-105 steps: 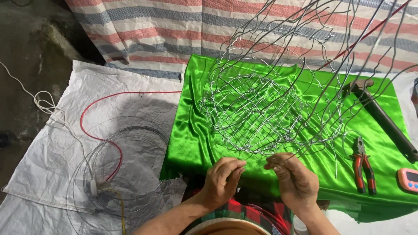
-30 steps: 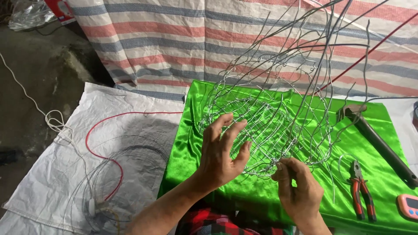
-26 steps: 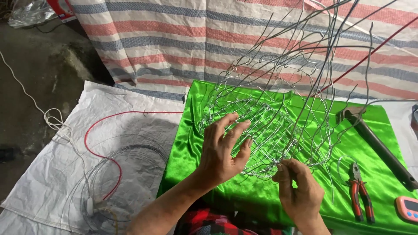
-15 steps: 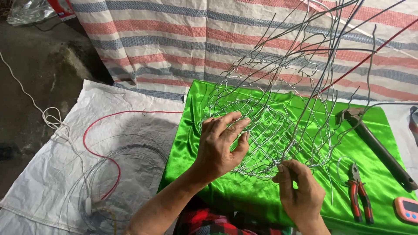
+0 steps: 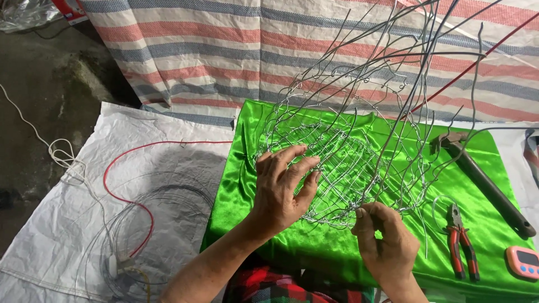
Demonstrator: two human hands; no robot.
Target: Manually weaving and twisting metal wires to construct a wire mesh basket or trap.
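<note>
Resting on a bright green satin cloth [image 5: 314, 258], a half-woven wire basket frame [image 5: 342, 168] sits in front of the person, its woven bottom lying low on the cloth and its many loose wire ends rising up and fanning out toward the striped tarp [image 5: 224, 50] behind. The left hand [image 5: 283, 188] lies flat against the near left side of the frame, fingers spread and unclenched, pressing on the mesh rather than clasping it. The right hand [image 5: 387, 241] is at the near lower rim of the frame, fingers curled and pinched together on a thin wire strand there. To the right on the cloth lie red-handled pliers [image 5: 461, 247], just beside the loose wire ends, and farther right a hammer [image 5: 483, 179] with a dark handle lying slantwise. A small pink digital timer [image 5: 523, 262] sits at the right edge of the view, near the hammer's handle end. Left of the green cloth, a white woven sack sheet [image 5: 84, 224] covers the ground, and on it lie a coil of grey wire [image 5: 157, 224], a curving red wire [image 5: 126, 185] and a white cord [image 5: 59, 154] trailing off onto the dark floor.
</note>
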